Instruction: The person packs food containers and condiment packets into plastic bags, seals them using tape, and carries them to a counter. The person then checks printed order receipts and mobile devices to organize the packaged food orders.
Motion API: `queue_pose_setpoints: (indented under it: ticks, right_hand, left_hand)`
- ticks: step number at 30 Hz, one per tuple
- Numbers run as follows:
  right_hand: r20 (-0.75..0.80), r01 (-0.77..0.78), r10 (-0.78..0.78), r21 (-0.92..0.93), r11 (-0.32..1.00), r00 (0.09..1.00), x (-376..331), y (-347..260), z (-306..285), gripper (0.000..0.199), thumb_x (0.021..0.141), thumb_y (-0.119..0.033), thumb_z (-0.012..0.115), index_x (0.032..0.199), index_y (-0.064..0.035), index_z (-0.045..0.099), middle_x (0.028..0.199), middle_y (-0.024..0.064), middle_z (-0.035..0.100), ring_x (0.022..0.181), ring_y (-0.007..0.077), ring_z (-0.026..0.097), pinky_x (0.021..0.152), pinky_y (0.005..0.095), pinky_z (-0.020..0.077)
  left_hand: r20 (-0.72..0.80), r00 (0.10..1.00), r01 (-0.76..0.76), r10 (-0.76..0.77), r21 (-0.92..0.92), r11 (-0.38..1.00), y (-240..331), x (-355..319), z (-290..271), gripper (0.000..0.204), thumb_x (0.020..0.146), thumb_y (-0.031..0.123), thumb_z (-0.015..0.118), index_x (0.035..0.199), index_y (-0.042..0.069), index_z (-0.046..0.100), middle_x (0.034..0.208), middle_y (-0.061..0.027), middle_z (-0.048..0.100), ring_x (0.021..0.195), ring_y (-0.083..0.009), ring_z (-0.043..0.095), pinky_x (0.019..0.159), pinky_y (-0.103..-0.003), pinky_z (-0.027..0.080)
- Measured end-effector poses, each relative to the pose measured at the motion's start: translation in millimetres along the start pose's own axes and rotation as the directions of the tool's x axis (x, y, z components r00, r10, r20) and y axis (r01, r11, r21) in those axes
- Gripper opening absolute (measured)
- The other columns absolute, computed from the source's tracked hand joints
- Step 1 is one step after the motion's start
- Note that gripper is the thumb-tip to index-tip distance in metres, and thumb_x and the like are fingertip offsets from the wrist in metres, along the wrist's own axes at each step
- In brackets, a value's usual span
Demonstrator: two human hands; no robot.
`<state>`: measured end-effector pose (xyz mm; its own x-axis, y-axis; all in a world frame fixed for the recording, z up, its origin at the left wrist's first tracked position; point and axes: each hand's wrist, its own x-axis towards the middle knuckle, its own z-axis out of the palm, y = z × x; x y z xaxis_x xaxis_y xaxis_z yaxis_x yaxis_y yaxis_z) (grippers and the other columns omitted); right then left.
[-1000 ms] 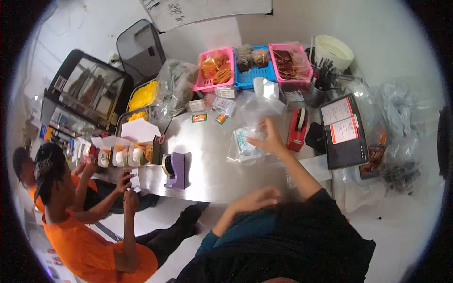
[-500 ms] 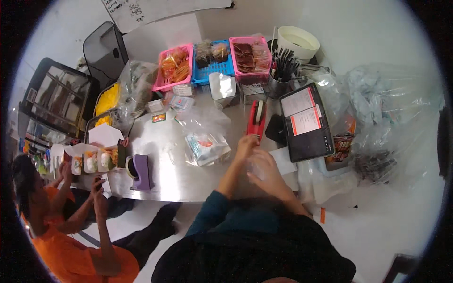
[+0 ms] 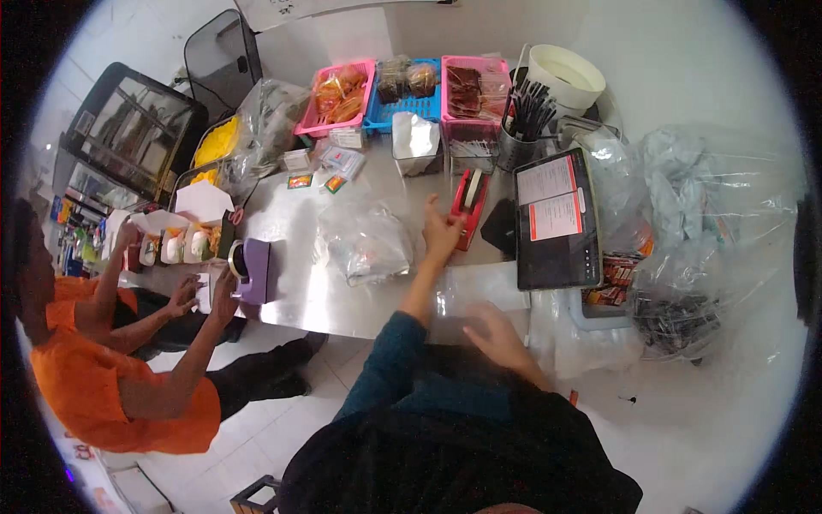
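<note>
Red tape dispenser [image 3: 473,214] on table [image 3: 295,300], just beside left hand [image 3: 441,230].
Left fingers spread, contact unclear; right hand [image 3: 501,336] blurred near table edge, cannot tell whether gripping. Apparently at the reaching step; next likely calling for a steady grip.

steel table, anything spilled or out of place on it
No spill or damage shows on the table. Only mildly odd: two small sachets lie loose, at different angles, outside the baskets. The clear bag looks crumpled, which seems ordinary.
</note>
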<state>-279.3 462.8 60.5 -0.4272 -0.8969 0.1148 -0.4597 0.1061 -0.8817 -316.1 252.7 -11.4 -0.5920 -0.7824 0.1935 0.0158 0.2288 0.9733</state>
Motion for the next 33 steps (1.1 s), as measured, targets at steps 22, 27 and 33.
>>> queue_pose_setpoints:
  ticks: [22, 27, 33]
  right_hand:
    - [0.031, 0.489, -0.583, -0.583, 0.649, 0.812, 188, 30, 49, 0.043, 0.067, -0.015, 0.057, 0.105, -0.0009, 0.046, 0.108, 0.0197, 0.041, 0.104, 0.0352, 0.034, 0.090, 0.0437, 0.0230]
    - [0.579, 0.375, -0.134, -0.319, 0.871, 0.804, 220, 12, 93, 0.034, 0.067, -0.014, 0.052, 0.096, 0.0018, 0.047, 0.097, 0.0189, 0.045, 0.086, 0.0354, 0.040, 0.074, 0.0420, 0.0306]
    - [0.626, 0.813, -0.646, 0.033, 0.581, 0.436, 135, -7, 191, 0.038, 0.077, -0.023, 0.047, 0.107, 0.0008, 0.044, 0.116, 0.0234, 0.036, 0.109, 0.0356, 0.033, 0.094, 0.0399, 0.0229]
  left_hand:
    - [0.362, 0.862, 0.170, -0.356, 0.456, 0.874, -40, -123, 7, 0.047, 0.076, 0.021, 0.051, 0.114, 0.000, 0.033, 0.111, -0.0202, 0.044, 0.092, -0.0361, 0.048, 0.079, -0.041, 0.037]
    - [0.465, 0.849, 0.267, -0.251, 0.033, 0.963, 29, -225, -87, 0.046, 0.077, 0.024, 0.055, 0.114, 0.004, 0.036, 0.109, -0.0136, 0.046, 0.105, -0.0203, 0.041, 0.089, -0.033, 0.033]
    - [-0.665, 0.603, 0.371, -0.441, -0.255, 0.893, -8, -377, -210, 0.037, 0.073, 0.007, 0.058, 0.105, 0.006, 0.040, 0.073, -0.0040, 0.055, 0.068, -0.0092, 0.052, 0.060, -0.023, 0.042]
